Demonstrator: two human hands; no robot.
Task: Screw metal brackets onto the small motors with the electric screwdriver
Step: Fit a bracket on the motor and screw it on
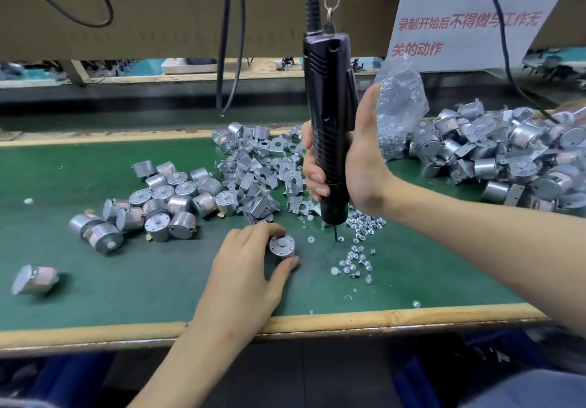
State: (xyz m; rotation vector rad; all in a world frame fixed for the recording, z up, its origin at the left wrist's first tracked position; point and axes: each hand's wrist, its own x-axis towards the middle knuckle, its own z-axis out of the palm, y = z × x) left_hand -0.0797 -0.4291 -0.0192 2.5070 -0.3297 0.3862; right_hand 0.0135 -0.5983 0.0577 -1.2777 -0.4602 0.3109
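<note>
Writing: a white sheet [469, 27] at the upper right of the frame carries red Chinese print, reading 录制开始后不得做与工作无关的动作. Several loose motors [165, 204] at centre left bear pinkish side labels, too small to read.

Electric screwdriver [328, 90]: black, ribbed body, upright at centre frame, hung from a metal clip at its top, cable rising beside it. The right hand [358, 160] is wrapped round its lower grip. The bit points down at the green mat [126, 280], near scattered screws [358, 255].

Motor [282, 245]: silver, cylindrical, standing shaft-up at lower centre, small holes in its top face, no bracket on it. The left hand [250, 268] pinches it between thumb and fingers.

Brackets [253, 173]: bent grey metal, heaped at centre. Motors with brackets [507, 160] are piled at the right edge, next to a clear bag [399, 106] of small metal parts.
</note>
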